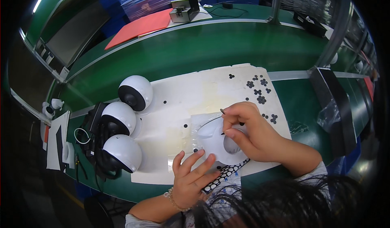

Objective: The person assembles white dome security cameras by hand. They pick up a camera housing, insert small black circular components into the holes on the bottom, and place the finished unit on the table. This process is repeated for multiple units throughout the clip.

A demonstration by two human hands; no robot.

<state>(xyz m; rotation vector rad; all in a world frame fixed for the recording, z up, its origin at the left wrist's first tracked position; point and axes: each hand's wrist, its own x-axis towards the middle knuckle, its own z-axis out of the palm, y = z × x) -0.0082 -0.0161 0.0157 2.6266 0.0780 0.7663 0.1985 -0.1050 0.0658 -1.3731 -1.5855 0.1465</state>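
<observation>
Evidently, in the head view, a white domed plastic shell (pixel 213 146) lies on the pale cardboard sheet (pixel 170 85), toward its front edge. The right hand (pixel 250 132) pinches a small dark sliver (pixel 222 111); the left hand (pixel 189 184), loosely spread, grips nothing visible. Uneven pressure could skid the shell.

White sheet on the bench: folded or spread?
Spread. The white sheet lies mostly flat across the green bench, black dots scattered over it; both hands are above its near side.
</observation>
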